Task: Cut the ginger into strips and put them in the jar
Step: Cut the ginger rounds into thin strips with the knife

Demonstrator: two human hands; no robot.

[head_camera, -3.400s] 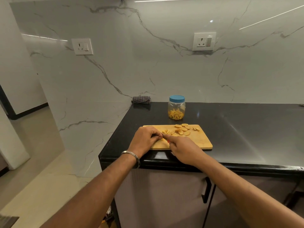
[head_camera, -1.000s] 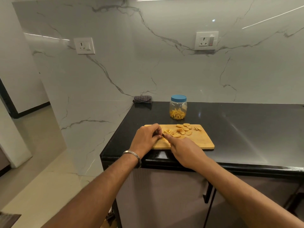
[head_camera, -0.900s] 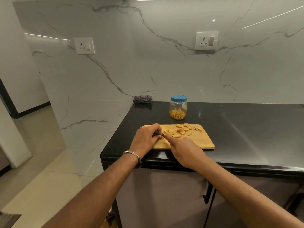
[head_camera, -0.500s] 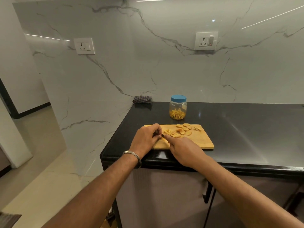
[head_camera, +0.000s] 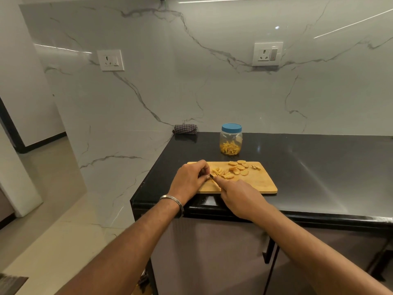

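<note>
Our left hand curls its grip on ginger at the near left of the board. Our right hand grips a knife. Ginger slices lie further right. The jar stands beyond on the surface.
</note>
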